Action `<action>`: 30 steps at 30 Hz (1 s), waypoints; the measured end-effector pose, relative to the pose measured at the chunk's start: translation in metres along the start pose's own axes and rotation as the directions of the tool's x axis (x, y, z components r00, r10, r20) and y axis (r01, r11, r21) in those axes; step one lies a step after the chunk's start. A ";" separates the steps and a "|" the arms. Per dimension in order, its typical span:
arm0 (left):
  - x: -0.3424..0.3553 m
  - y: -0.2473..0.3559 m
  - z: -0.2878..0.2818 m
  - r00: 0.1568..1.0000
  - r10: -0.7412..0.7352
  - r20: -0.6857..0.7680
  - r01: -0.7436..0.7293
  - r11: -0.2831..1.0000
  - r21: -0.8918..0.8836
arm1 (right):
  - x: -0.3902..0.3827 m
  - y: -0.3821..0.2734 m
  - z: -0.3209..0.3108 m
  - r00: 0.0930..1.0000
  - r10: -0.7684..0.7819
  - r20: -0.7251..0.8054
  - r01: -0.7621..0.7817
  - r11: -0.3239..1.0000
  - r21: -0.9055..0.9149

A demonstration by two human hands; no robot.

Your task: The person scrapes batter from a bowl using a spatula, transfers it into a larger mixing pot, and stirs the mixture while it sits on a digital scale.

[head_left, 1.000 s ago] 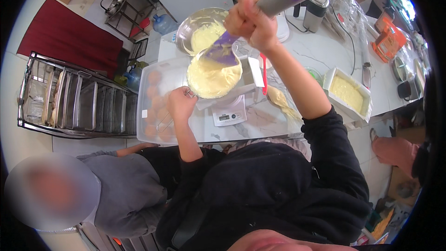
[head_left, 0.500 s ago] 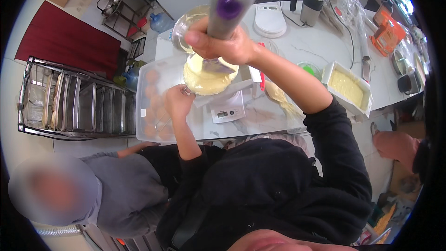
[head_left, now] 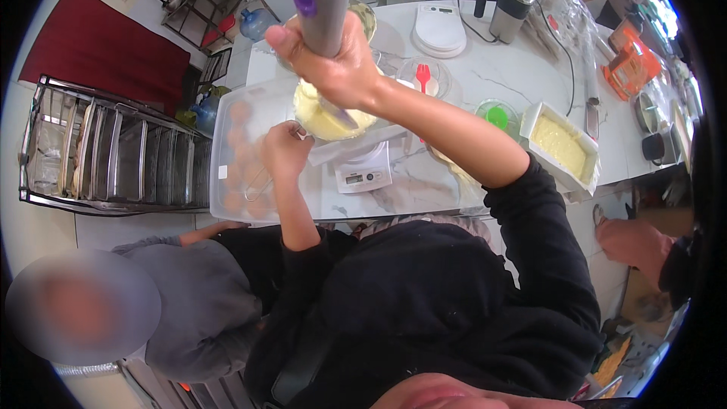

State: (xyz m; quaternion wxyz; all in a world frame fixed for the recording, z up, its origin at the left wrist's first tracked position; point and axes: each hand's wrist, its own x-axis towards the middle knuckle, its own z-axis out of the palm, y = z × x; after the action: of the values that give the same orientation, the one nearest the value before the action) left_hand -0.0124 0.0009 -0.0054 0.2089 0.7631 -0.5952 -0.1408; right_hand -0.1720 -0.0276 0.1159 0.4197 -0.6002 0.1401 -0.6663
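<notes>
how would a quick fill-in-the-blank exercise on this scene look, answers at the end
The right hand grips a tool whose handle is mostly ____, with a purple patch.
The left hand is at the edge of a pale ____ mixture.
The large cloth at the picture's upper left is dark ____.
In the picture, the batter-filled rectangular pan stands toward the ____ side of the table.

Missing words: grey; yellow; red; right.
</notes>
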 end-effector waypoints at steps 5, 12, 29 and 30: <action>-0.002 0.000 0.001 1.000 0.003 -0.020 -0.002 0.999 0.052 | 0.008 -0.029 0.003 0.997 0.072 -0.006 -0.071 0.996 0.054; -0.003 0.007 0.001 1.000 -0.022 0.002 0.022 0.999 0.035 | 0.004 0.006 0.014 0.998 0.052 -0.043 -0.057 0.993 -0.103; 0.000 -0.002 -0.009 1.000 -0.003 -0.027 0.002 0.999 -0.041 | 0.011 -0.026 0.018 0.995 -0.091 -0.046 0.093 0.995 0.042; 0.001 -0.005 -0.009 1.000 0.001 -0.025 -0.002 0.999 -0.039 | 0.006 -0.014 0.015 0.999 -0.041 -0.008 0.041 0.999 -0.007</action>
State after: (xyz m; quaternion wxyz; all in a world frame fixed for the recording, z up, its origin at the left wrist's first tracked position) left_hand -0.0040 0.0022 0.0005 0.2311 0.7601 -0.5903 -0.1426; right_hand -0.1630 -0.0188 0.1334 0.4032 -0.6017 0.1319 -0.6767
